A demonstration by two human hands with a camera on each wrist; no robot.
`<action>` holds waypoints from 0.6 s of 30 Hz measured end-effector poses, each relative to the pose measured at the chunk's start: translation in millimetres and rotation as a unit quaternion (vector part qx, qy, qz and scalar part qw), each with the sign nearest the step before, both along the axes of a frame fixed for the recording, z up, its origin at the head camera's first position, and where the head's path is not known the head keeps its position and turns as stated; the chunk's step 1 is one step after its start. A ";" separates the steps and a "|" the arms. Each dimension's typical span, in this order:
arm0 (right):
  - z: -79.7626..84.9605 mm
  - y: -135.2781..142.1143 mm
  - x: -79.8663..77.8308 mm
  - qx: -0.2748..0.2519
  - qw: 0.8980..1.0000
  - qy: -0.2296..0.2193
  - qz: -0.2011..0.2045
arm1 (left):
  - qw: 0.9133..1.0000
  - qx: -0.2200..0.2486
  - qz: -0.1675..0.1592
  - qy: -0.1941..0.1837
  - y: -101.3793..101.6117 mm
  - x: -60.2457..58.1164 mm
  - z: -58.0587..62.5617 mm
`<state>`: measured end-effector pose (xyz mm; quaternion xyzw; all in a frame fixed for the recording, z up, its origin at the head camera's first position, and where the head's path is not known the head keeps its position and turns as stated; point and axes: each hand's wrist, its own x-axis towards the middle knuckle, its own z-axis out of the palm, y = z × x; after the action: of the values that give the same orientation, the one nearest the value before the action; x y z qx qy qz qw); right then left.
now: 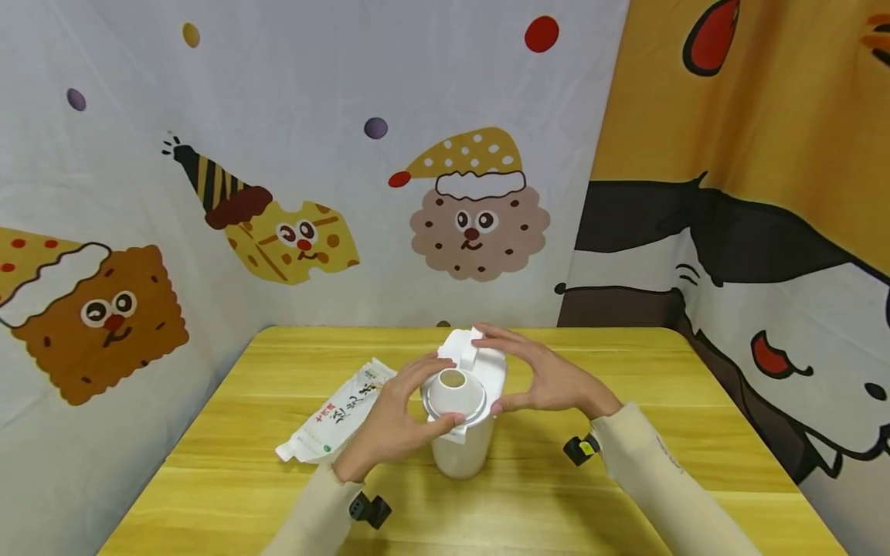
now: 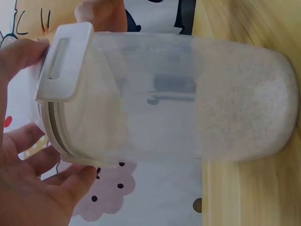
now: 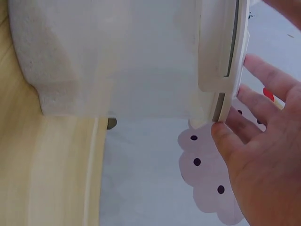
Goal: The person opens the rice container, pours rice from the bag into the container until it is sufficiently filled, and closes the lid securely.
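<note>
A tall translucent container [image 2: 155,89] stands upright on the table, with pale grains in its lower part. On top sits a white lid [image 1: 480,378] with side clips and a round spout-like piece [image 1: 454,392]. My left hand [image 1: 399,421] holds the lid from the left, thumb at its near edge and curved fingers round the far side. From the right, my right hand [image 1: 549,378] spans the lid, thumb at the near edge and fingertips [image 3: 225,136] along the far rim. Both palms stay off the container's body.
Left of the container, a flattened white bag with dark and red print [image 1: 341,413] lies on the wooden table [image 1: 598,510], close behind my left forearm. A curtain with cartoon figures [image 1: 313,93] hangs beyond the table's back edge.
</note>
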<state>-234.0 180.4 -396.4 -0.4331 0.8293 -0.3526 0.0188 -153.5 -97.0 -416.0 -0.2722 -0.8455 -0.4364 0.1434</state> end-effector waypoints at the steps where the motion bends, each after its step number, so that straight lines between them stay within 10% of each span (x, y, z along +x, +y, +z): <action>1: -0.3 0.0 1.1 0.000 1.000 0.001 -0.005 | 1.000 0.001 -0.003 -0.003 -0.9 -1.5 -0.3; 18: -5.3 -7.1 27.6 -0.002 0.991 0.069 -0.111 | 0.990 0.048 -0.129 -0.041 -17.4 -37.3 -9.1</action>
<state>-206.4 173.3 -401.8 -0.3614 0.8709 -0.3234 -0.0791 -190.9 -114.4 -425.1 -0.3538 -0.7862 -0.5025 0.0640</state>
